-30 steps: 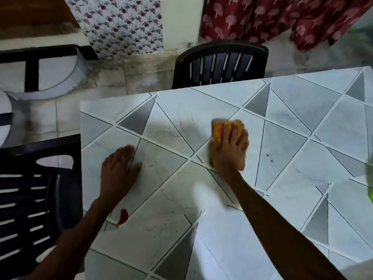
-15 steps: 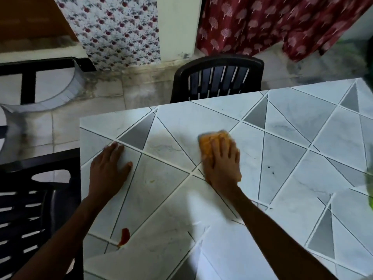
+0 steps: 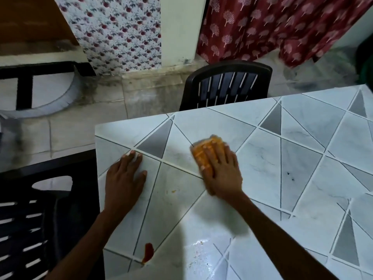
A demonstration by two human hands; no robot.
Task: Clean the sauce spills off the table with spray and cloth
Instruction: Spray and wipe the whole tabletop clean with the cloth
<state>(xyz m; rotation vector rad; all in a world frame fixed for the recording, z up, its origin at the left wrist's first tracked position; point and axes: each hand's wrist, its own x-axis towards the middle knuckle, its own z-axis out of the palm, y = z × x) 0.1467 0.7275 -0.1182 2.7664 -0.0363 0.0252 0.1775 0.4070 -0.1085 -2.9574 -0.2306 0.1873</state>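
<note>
An orange cloth (image 3: 199, 153) lies on the grey-white patterned table (image 3: 302, 158). My right hand (image 3: 221, 170) presses flat on it with straight fingers. My left hand (image 3: 124, 178) rests flat on the table near its left edge, fingers straight and together. A red sauce spill (image 3: 148, 255) sits near the table's front left, below my left forearm. Small orange specks (image 3: 172, 191) lie between my two hands. A wet shiny patch (image 3: 201, 247) is near the front. No spray bottle is in view.
A black plastic chair (image 3: 226, 85) stands against the table's far edge. Another black chair (image 3: 30, 215) stands at the table's left side. Tiled floor, a black frame (image 3: 24, 77) and hanging patterned fabrics (image 3: 262, 27) lie beyond.
My right hand has slid the orange cloth leftward and a little toward me across the table. My left hand has stayed flat near the left edge. The view has shifted.
</note>
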